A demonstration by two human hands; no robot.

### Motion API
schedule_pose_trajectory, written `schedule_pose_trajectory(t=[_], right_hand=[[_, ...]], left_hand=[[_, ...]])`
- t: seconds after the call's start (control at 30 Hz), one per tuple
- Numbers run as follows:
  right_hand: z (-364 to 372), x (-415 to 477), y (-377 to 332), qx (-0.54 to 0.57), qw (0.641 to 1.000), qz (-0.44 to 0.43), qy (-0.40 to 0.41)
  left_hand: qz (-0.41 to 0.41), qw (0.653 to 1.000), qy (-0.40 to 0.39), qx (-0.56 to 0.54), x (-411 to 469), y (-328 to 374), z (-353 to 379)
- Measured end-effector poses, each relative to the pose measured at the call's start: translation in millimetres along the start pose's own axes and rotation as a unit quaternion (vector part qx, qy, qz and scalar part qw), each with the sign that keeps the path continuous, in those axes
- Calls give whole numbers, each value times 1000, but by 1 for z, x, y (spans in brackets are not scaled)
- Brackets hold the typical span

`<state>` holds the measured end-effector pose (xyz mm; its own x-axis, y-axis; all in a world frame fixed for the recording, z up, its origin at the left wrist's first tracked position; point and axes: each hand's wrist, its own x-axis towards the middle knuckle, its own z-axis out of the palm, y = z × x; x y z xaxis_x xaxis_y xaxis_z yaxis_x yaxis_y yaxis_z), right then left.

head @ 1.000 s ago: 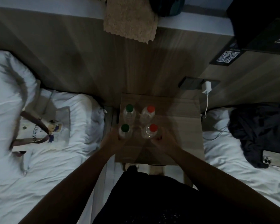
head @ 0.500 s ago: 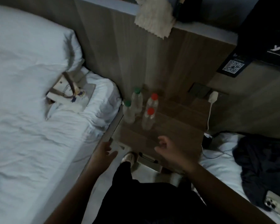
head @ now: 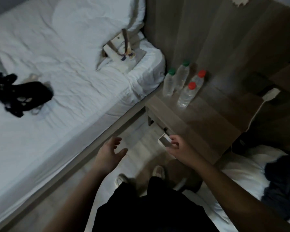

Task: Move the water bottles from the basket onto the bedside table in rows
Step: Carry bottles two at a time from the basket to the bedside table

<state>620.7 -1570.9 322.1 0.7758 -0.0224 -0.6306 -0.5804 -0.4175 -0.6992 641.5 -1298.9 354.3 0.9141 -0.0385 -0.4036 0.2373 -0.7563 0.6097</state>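
Note:
Several clear water bottles stand upright in two rows at the far left corner of the wooden bedside table (head: 211,124): two with green caps (head: 169,84) (head: 182,75) and two with red caps (head: 187,95) (head: 198,80). A black openwork basket (head: 18,94) lies on the white bed at the far left, with what looks like a clear bottle (head: 31,78) just behind it. My left hand (head: 110,154) hovers over the floor between bed and table, fingers relaxed, holding nothing. My right hand (head: 180,149) hangs at the table's near corner, fingers loosely curled and empty.
A cream tote bag (head: 124,51) lies on the bed (head: 65,64) near the headboard. A white charger (head: 270,94) with its cable is plugged in right of the table. Dark clothing (head: 281,183) lies on the right bed. My feet stand on the narrow floor strip.
Both hands have let go of the front two bottles and pulled back toward me. The view has swung left, bringing the bed and the black basket into sight.

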Motion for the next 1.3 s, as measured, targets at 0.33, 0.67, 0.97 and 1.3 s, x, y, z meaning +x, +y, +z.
schedule_pose_trajectory(t=[0.33,0.67,0.97,1.3], right_hand=[[107,-29,-59,-168,980,-86,-70],[353,-133,-95,-197,961,-148,-129],[502,-192,-131,-300,895,-227,-238],[626,-204,-156,-369,851,-249,-279]], left_hand=[[-58,993,94,-38,-106,-103,-47],[-176,956,201,-120,-287,-304,-118],[-263,893,320,-177,-410,-409,-151],[-297,862,349,-218,-451,-494,-181]])
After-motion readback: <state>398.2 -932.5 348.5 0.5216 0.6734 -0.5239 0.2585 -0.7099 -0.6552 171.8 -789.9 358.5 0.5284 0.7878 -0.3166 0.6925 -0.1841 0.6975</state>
